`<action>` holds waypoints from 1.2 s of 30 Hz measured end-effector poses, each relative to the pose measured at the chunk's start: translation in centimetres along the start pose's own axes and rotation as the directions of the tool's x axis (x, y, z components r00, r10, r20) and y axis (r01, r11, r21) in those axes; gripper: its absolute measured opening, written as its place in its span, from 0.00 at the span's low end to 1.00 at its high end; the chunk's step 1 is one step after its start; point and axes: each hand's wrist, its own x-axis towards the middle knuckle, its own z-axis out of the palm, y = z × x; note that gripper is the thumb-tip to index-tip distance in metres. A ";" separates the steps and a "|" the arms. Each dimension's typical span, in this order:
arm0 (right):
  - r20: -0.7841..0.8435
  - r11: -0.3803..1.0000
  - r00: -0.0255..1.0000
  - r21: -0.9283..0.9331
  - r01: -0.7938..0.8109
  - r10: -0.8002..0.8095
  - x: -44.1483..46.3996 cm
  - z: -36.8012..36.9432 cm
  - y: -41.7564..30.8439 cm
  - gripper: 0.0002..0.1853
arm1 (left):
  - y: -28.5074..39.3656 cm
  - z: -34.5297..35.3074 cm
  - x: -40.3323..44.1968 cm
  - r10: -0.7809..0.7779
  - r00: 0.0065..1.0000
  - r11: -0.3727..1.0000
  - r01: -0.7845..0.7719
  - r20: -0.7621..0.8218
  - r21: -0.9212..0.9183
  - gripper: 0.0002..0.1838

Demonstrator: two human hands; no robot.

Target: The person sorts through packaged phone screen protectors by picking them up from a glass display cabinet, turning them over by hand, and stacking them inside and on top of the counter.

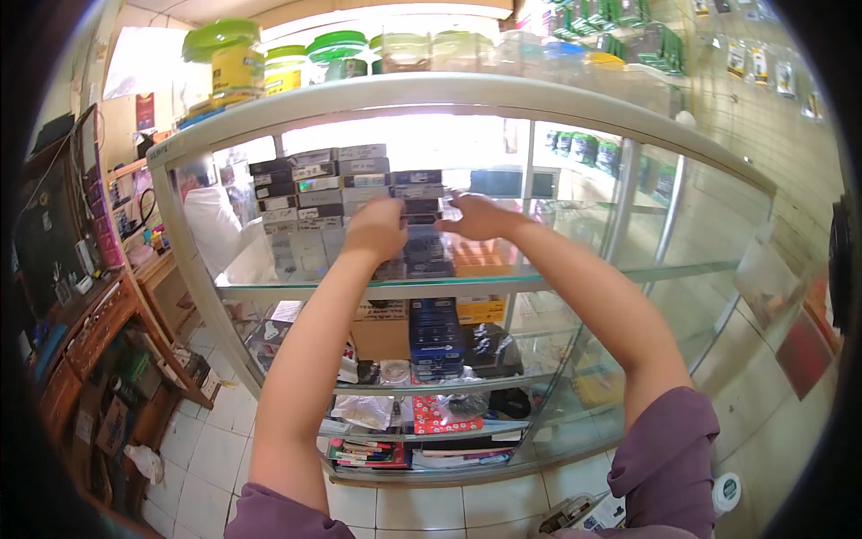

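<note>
Inside a glass display case (467, 91), a column of dark flat boxes (418, 178) stands on the upper shelf. My left hand (377, 226) is at the left side of this column, its fingers curled against the boxes and partly hidden. On the opposite side is my right hand (480, 218), with thumb and fingers apart at the boxes' right edge. Its thumb appears to touch the column. To the left, several more columns of flat labelled boxes (316, 184) stand close together. An orange box (480, 259) lies below my right hand.
A glass shelf edge (467, 285) runs beneath my forearms. Lower shelves hold blue boxes (435, 337), a cardboard box (379, 340) and plastic-wrapped goods (362, 411). Tubs with green lids (337, 49) line the case top. A wooden cabinet (94, 337) stands left.
</note>
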 end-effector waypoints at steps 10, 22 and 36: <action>-0.417 0.964 0.890 0.098 0.248 -0.187 -24.7 3.7 -6.3 0.30 | 12.5 -2.9 -16.8 0.143 0.875 0.847 -0.350 -0.462 -0.401 0.07; -0.394 0.866 0.820 0.447 -0.224 0.415 -60.0 13.2 -6.0 0.21 | 30.0 1.6 -40.7 0.316 0.948 0.495 -0.181 -0.018 -0.850 0.10; -0.174 0.145 0.029 0.698 -0.702 0.984 -78.1 42.3 -1.4 0.40 | 42.4 24.9 -56.4 0.319 0.831 0.466 0.282 0.457 -0.839 0.30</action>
